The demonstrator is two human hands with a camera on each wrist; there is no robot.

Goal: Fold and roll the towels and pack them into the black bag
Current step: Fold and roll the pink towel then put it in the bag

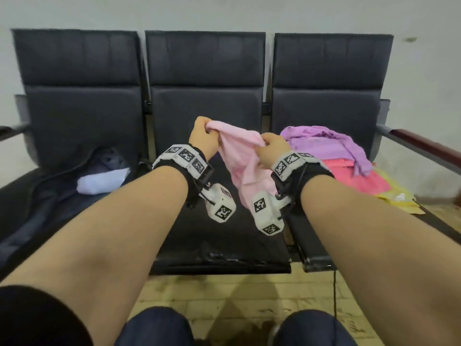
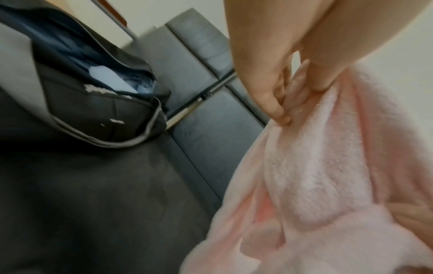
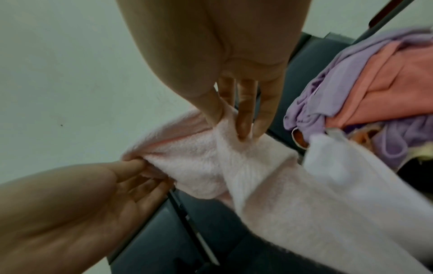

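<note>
— While both hands pinch the pink towel, what matters most?
— Left hand and right hand grip its top edge, close together, the rest hanging below. I'd slide them apart to find the corners, then lay it flat.
— And the black bag?
— Left of the left hand, open.
</note>
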